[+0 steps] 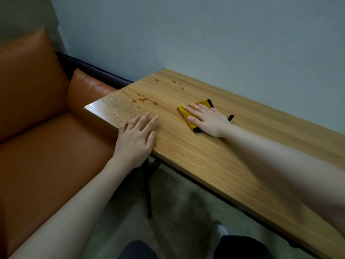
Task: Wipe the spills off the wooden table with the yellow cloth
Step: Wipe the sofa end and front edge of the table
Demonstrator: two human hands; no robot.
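A long wooden table (196, 156) runs from the centre to the lower right. Brown liquid spills lie on its far left end: one patch (144, 100) near the left corner, and scattered drops (178, 86) further back. The yellow cloth (186, 114) with black trim lies flat on the table, right of the spills. My right hand (207, 119) presses down flat on the cloth, fingers spread and pointing left. My left hand (137, 135) rests palm-down on the table's near edge, fingers apart, holding nothing, just in front of the nearer spill.
An orange leather sofa (46, 137) stands directly left of the table, its armrest touching the table's end. A grey wall runs behind the table. Black table legs (147, 191) and concrete floor show below, with my knees and a shoe at the bottom.
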